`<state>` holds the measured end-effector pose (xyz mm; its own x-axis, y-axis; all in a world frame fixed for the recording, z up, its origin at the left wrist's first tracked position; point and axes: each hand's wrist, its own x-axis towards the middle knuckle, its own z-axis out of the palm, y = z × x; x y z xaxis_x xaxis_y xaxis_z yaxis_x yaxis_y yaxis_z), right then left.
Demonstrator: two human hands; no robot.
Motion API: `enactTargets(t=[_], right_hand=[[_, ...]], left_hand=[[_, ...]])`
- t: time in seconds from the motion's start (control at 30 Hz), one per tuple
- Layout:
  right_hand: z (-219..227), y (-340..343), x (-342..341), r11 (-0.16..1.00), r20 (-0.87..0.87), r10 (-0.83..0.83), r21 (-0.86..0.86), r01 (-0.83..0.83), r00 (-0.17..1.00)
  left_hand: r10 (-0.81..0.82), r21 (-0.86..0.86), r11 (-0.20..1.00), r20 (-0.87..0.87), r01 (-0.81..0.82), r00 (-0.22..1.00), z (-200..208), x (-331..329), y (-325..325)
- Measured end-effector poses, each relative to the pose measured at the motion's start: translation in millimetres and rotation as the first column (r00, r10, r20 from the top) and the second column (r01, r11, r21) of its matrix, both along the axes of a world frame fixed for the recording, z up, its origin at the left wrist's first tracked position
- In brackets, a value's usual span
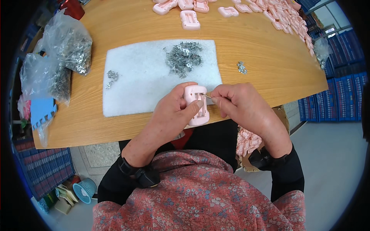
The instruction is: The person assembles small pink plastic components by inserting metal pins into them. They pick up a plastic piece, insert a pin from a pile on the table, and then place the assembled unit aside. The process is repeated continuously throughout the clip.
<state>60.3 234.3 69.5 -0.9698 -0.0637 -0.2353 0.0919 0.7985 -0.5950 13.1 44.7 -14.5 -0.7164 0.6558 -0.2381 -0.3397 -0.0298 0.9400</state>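
Observation:
My left hand (173,109) is closed around a pink plastic housing (189,91) with a long slotted recess, its thumb lying over the recess. The housing is held upright at the table's near edge. Between the thumb and fingers of my right hand (237,101) is a thin metal tool (206,96), its tip reaching into the upper part of the recess. What the tip touches is too small to make out. Just beyond my hands, a pile of small metal contact pieces (184,57) lies on a white foam sheet (135,77).
Smaller clusters of metal pieces lie on the foam's left side and on the wooden table (246,42) to the right. Clear bags of metal parts (71,46) stand at left. Pink housings (190,20) spread along the far side. A box of pink parts (246,141) sits below the edge.

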Motion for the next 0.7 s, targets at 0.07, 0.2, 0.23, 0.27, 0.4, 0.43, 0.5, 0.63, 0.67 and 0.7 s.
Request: enactTargets(t=[0.07, 0.2, 0.23, 0.27, 0.4, 0.43, 0.5, 0.63, 0.67, 0.7], right_hand=[[4, 0, -3, 1.000, 0.039, 0.003, 0.007, -0.003, 0.999], [8, 3, -7, 0.998, 0.049, 0.049, 0.031, -0.051, 0.998], [10, 2, -11, 0.996, 0.064, 0.066, 0.055, -0.070, 0.996], [10, 1, -12, 0.993, 0.079, 0.083, 0.079, -0.089, 0.993], [5, 0, -10, 0.994, 0.030, 0.066, 0.079, -0.069, 0.997], [4, 1, -9, 0.997, 0.040, 0.043, 0.055, -0.046, 0.998], [4, 1, -9, 0.999, 0.067, 0.029, 0.038, -0.031, 0.997], [5, -1, -14, 0.991, 0.058, 0.064, 0.112, -0.071, 0.996], [3, -1, -13, 0.986, 0.036, 0.076, 0.143, -0.081, 0.996], [2, 0, -12, 0.981, 0.002, 0.109, 0.159, -0.108, 0.994]], left_hand=[[-0.012, 0.018, 1.000, 0.031, 0.011, 0.999, 0, 0, 0], [-0.014, 0.019, 1.000, 0.006, 0.014, 1.000, 5, 1, 0], [-0.012, 0.023, 1.000, 0.000, 0.012, 1.000, 2, 1, 0], [-0.010, 0.027, 1.000, -0.006, 0.010, 1.000, 0, 1, 0], [-0.011, 0.014, 1.000, 0.010, 0.011, 1.000, 4, 0, 0], [-0.012, 0.010, 1.000, -0.001, 0.012, 1.000, 3, 1, 0], [-0.012, -0.005, 1.000, -0.028, 0.012, 1.000, 1, 1, 0], [0.000, 0.011, 1.000, -0.046, 0.001, 0.999, -2, -1, 2], [0.007, 0.031, 1.000, -0.037, -0.005, 0.999, -2, 0, 2], [-0.004, 0.019, 1.000, -0.010, 0.004, 1.000, -2, -1, 1]])
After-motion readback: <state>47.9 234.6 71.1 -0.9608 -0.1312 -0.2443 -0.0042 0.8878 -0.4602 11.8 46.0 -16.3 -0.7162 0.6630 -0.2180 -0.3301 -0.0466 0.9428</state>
